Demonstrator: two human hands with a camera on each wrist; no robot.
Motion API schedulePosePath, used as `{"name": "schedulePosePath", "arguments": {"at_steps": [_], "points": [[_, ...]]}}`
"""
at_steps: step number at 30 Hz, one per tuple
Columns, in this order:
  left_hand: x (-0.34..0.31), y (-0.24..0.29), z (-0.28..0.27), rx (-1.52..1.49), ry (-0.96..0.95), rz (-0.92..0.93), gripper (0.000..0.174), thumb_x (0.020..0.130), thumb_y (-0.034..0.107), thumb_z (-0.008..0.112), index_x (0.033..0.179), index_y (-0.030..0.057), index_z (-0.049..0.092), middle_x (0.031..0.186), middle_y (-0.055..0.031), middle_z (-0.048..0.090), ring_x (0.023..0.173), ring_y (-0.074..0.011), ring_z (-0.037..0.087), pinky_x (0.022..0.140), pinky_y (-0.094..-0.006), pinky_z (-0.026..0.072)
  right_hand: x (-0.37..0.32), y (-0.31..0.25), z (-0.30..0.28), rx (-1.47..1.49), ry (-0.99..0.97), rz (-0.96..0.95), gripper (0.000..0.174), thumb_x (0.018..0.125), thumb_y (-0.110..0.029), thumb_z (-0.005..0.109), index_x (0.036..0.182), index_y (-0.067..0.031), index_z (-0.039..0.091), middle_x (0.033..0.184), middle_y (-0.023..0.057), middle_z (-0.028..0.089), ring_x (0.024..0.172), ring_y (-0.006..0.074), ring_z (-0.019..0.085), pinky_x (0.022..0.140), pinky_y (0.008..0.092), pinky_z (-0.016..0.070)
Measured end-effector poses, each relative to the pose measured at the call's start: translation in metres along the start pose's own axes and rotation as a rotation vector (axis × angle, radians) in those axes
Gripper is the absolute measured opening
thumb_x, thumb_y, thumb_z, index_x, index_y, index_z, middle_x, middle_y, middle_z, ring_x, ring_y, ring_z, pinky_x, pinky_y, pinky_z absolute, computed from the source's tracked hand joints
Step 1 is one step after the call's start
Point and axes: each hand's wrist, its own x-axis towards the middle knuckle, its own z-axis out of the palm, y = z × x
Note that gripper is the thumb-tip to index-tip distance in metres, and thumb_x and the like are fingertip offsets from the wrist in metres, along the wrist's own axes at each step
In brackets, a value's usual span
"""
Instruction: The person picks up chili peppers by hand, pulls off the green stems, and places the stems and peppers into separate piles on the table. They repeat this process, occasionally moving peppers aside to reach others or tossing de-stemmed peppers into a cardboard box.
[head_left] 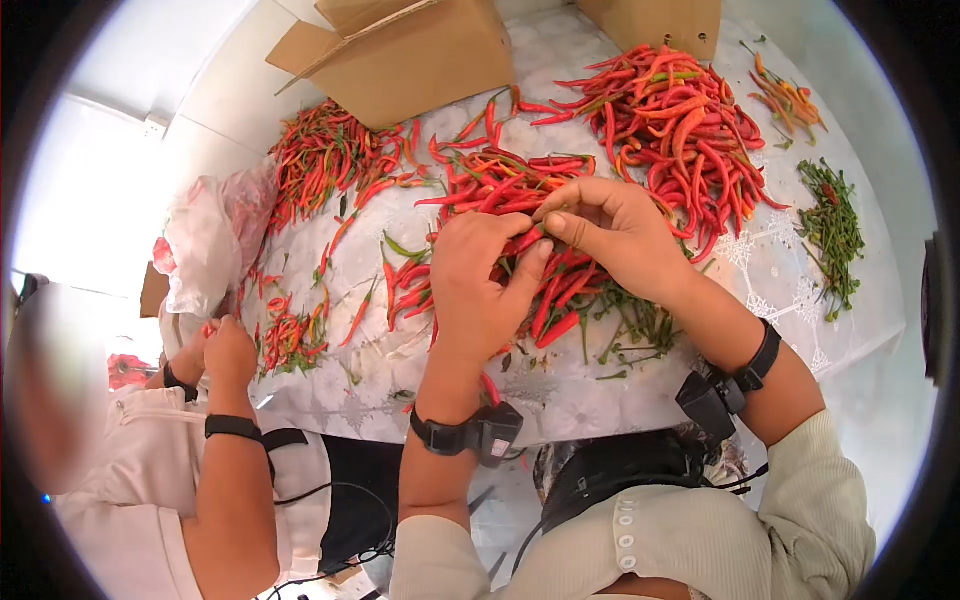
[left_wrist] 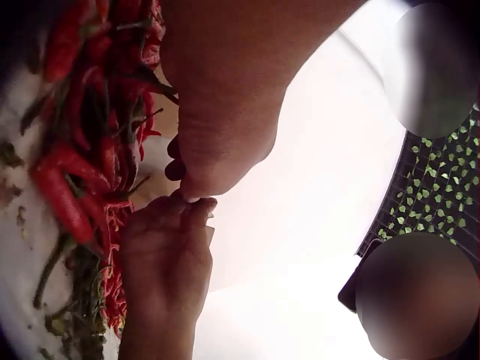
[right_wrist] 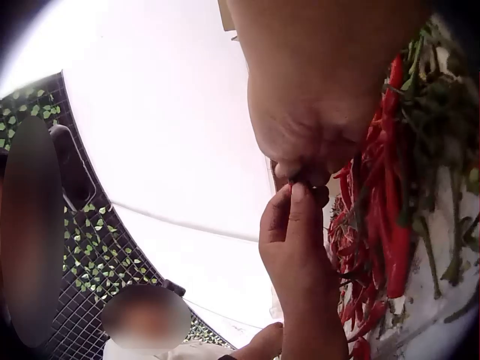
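Tablecloth [head_left: 560, 405] below, left hand [head_left: 478, 275] pinches slanting chili [head_left: 524, 240], right hand [head_left: 625, 238] closed on rightward stem [head_left: 541, 227].

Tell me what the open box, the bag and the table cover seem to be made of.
Open box: matt brown cardboard, judging by its stiff, folded flaps.
Bag: probably thin, glossy plastic; it crinkles and looks slightly see-through.
Table cover: smooth, pale, snowflake-patterned sheet, perhaps plastic, though coated cloth is possible.
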Motion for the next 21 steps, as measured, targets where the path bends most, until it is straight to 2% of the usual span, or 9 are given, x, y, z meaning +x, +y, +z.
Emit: {"name": "schedulePosePath", "arguments": {"at_steps": [5, 8, 11, 14, 17, 21], "points": [[0.002, 0.001, -0.002, -0.008, -0.028, -0.023, 0.017, 0.073, 0.012, 0.066, 0.086, 0.0030, 0.060, 0.081, -0.0107, 0.060, 0.076, -0.0289, 0.056, 0.070, -0.0376, 0.0425, 0.001, 0.002, -0.002, -0.074, -0.019, -0.023, 0.016, 0.084, -0.014, 0.062, 0.092, 0.0008, 0.061, 0.079, 0.0002, 0.061, 0.072, 0.0054, 0.054, 0.067, 0.0226, 0.0450], [0.002, 0.003, -0.003, -0.046, -0.005, -0.078, 0.015, 0.072, 0.009, 0.065, 0.085, 0.0030, 0.060, 0.080, -0.0107, 0.060, 0.075, -0.0285, 0.055, 0.068, -0.0369, 0.0427, 0.001, -0.001, -0.006, -0.187, -0.049, 0.035, 0.018, 0.086, -0.014, 0.061, 0.094, 0.0010, 0.059, 0.085, 0.0004, 0.059, 0.076, 0.0048, 0.054, 0.070, 0.0222, 0.0453], [0.002, 0.002, -0.002, -0.030, 0.000, -0.048, 0.016, 0.071, 0.007, 0.064, 0.085, 0.0031, 0.060, 0.079, -0.0103, 0.060, 0.074, -0.0282, 0.055, 0.067, -0.0365, 0.0426, 0.000, -0.001, -0.002, -0.154, -0.014, -0.001, 0.014, 0.084, -0.012, 0.062, 0.090, 0.0006, 0.061, 0.076, -0.0001, 0.060, 0.069, 0.0044, 0.053, 0.062, 0.0211, 0.0442], [0.003, 0.001, -0.001, -0.024, 0.009, -0.022, 0.016, 0.070, 0.006, 0.064, 0.085, 0.0031, 0.059, 0.078, -0.0101, 0.060, 0.073, -0.0282, 0.055, 0.067, -0.0367, 0.0425, 0.000, 0.000, 0.000, -0.112, -0.017, 0.004, 0.014, 0.083, -0.012, 0.062, 0.089, 0.0005, 0.061, 0.075, 0.0000, 0.061, 0.068, 0.0040, 0.053, 0.061, 0.0208, 0.0442], [0.002, 0.001, -0.001, -0.001, 0.012, 0.005, 0.016, 0.070, 0.006, 0.064, 0.084, 0.0029, 0.059, 0.078, -0.0100, 0.060, 0.073, -0.0282, 0.055, 0.067, -0.0366, 0.0423, -0.002, -0.006, 0.001, -0.213, 0.007, 0.014, 0.014, 0.082, -0.012, 0.063, 0.088, 0.0005, 0.061, 0.074, 0.0011, 0.062, 0.066, 0.0046, 0.054, 0.059, 0.0216, 0.0445], [0.002, 0.000, -0.001, 0.003, -0.013, -0.031, 0.017, 0.070, 0.006, 0.065, 0.085, 0.0026, 0.059, 0.080, -0.0104, 0.061, 0.074, -0.0284, 0.055, 0.066, -0.0368, 0.0424, -0.004, -0.007, 0.003, -0.375, 0.052, -0.123, 0.012, 0.080, -0.011, 0.064, 0.084, -0.0002, 0.061, 0.072, 0.0040, 0.062, 0.062, 0.0073, 0.055, 0.056, 0.0230, 0.0447]]}}
